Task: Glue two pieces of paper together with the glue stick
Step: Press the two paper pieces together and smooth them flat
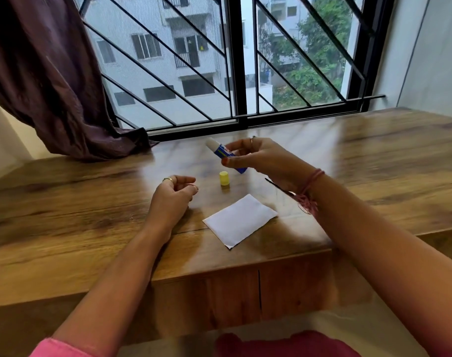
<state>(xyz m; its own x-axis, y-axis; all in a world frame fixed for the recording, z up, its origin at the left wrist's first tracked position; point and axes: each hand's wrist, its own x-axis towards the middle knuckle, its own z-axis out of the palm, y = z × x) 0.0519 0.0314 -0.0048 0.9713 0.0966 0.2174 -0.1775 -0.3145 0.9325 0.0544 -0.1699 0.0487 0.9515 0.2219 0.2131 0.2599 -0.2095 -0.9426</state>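
A glossy wood-grain surface (374, 155) runs right up to a wide window (235, 60) with black frames and diagonal black bars. Left of the window hangs a bunched dark purple curtain (47, 81), its hem resting on the surface. Right of the window stands a pale wall (430, 52). Through the window show grey daylight, a white apartment block (168, 47) and green trees (320, 52).

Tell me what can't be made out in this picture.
- Head view: whether one or two sheets make up the white paper rectangle; any second lies hidden beneath.
- Blue-and-white glue stick: label blurred, middle covered by the right hand.
- Left hand: fingertips curl out of sight.
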